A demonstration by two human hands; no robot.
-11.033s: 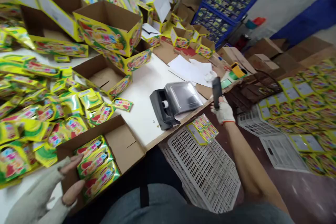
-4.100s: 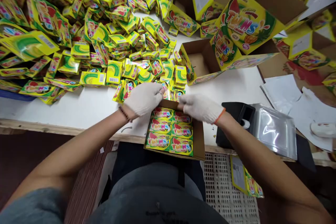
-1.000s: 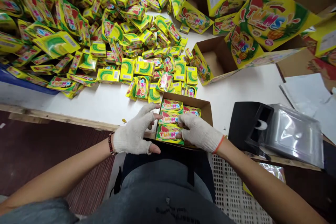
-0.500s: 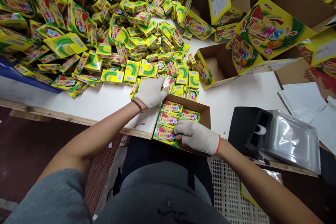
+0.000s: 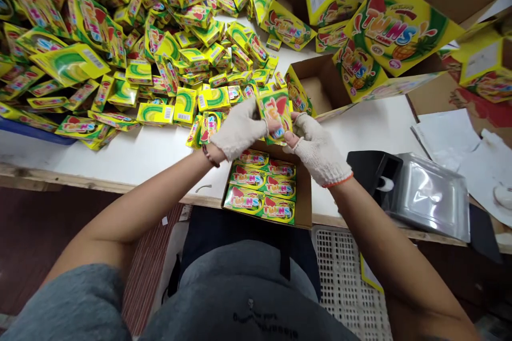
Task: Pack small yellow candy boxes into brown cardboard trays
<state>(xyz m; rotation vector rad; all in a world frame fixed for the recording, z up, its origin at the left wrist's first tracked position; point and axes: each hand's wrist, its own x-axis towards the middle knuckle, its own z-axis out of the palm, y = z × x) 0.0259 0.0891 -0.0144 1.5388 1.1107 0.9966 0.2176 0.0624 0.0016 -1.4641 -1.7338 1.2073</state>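
Both of my hands wear white knit gloves. My left hand and my right hand together grip one small yellow-green candy box, held upright above an open brown carton. The carton sits at the table's near edge and holds several flat rows of the same boxes. A big loose heap of these candy boxes spreads over the table's left and far side, just beyond my left hand.
Larger open printed cartons and one lying on its side stand at the back right. A black and silver tape dispenser sits right of the carton, with white paper sheets behind. A white plastic crate lies below the table's edge.
My left hand picked a candy box from the heap, and my right hand rose out of the carton to join it on the box.
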